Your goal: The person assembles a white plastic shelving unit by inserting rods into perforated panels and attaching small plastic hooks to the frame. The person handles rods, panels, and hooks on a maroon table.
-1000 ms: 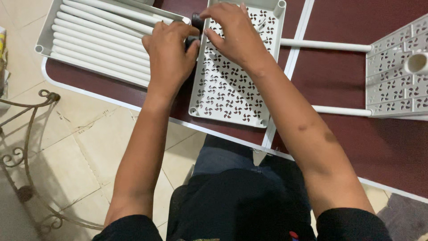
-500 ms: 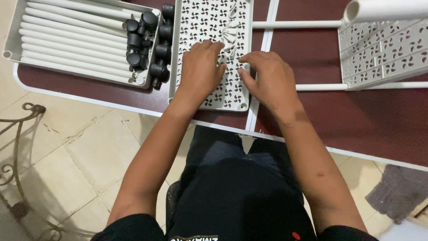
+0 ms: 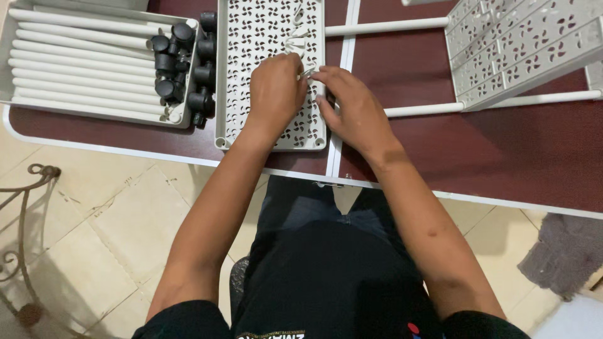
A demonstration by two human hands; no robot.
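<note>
A white perforated shelf panel [image 3: 264,37] lies flat on the dark red table [image 3: 440,157]. My left hand [image 3: 276,88] and my right hand [image 3: 352,107] meet over the panel's right half. Their fingertips pinch a small pale piece [image 3: 308,73] between them; its shape is too small to tell. A few small white connectors [image 3: 295,43] lie on the panel just beyond my fingers.
A white tray [image 3: 16,107] at the left holds several white tubes [image 3: 81,63] and black caster wheels [image 3: 182,63]. A partly built white rack [image 3: 521,50] with tube legs [image 3: 389,26] lies at the right. On the floor are a metal scroll stand [image 3: 25,251] and a grey cloth [image 3: 565,251].
Both hands have come back from the black wheels at the tray's end to the middle of the perforated panel. They have drawn together on a small piece.
</note>
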